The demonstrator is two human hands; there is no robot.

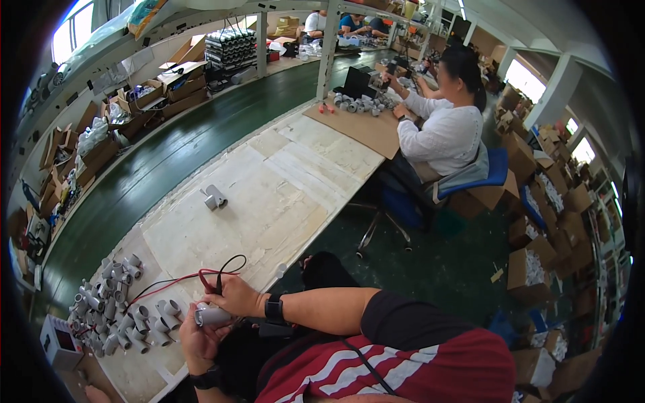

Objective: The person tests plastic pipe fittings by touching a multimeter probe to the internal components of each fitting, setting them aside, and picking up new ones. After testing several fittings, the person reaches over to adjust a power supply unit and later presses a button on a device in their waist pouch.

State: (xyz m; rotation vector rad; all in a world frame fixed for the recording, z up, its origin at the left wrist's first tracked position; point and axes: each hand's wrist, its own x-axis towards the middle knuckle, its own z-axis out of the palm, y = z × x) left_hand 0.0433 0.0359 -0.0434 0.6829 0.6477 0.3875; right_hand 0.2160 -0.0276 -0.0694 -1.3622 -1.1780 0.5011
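My left hand [198,341] is wrapped round a grey cylindrical housing [211,316], held low over the table's near edge. Just above it, my right hand [236,297] is closed on a pair of test leads, one red and one black; their tips are hidden by my fingers. The red lead [176,279] and the black lead [233,258] trail left across the tabletop. Beside my left hand lies a crowd of similar grey housings [127,316], many with a short side branch. Another grey housing [215,197] lies alone farther up the table.
A white box with a dark display [62,341] stands at the table's left end. The long pale table [269,181] runs to a cardboard sheet [366,131], where a co-worker in white [440,127] sits on a blue chair [480,173]. Cardboard boxes [531,269] line the right.
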